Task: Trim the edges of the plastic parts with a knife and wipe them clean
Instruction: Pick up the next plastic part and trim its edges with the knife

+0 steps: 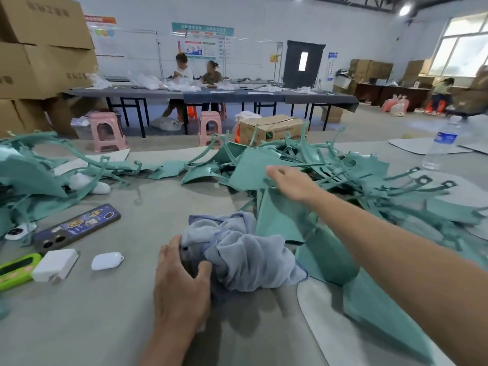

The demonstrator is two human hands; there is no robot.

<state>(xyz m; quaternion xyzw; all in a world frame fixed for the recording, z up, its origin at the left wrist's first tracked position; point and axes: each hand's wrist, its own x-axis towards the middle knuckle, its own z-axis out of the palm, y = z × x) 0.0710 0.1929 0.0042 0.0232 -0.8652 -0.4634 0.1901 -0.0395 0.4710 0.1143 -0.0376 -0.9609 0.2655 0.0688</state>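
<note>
Head view. Right hand [290, 182] is stretched forward over the heap of green plastic parts [343, 170], which lies ahead and to the right on the grey table [79, 326]. Its fingertips are at the near edge of one flat green panel [248, 167] on top of the heap, touching or nearly so. Blur hides whether the fingers are straight or pinching, so the grip of this hand cannot be told. Panel lies roughly flat, long axis running left to right, across the line of the forearm. Right hand is clearly the nearer one to it; left hand [182, 276] is well back, close to the body.

Left hand holds a crumpled blue-grey cloth [250, 257], thumb and fingers curled round a fold at its left side. The cloth rests on the table and touches the nearest green pieces. No knife in view.

Judgement: the step in hand is fetching the next part. The take calls for a pinch on that near edge, then a pull back toward the cloth.
</note>
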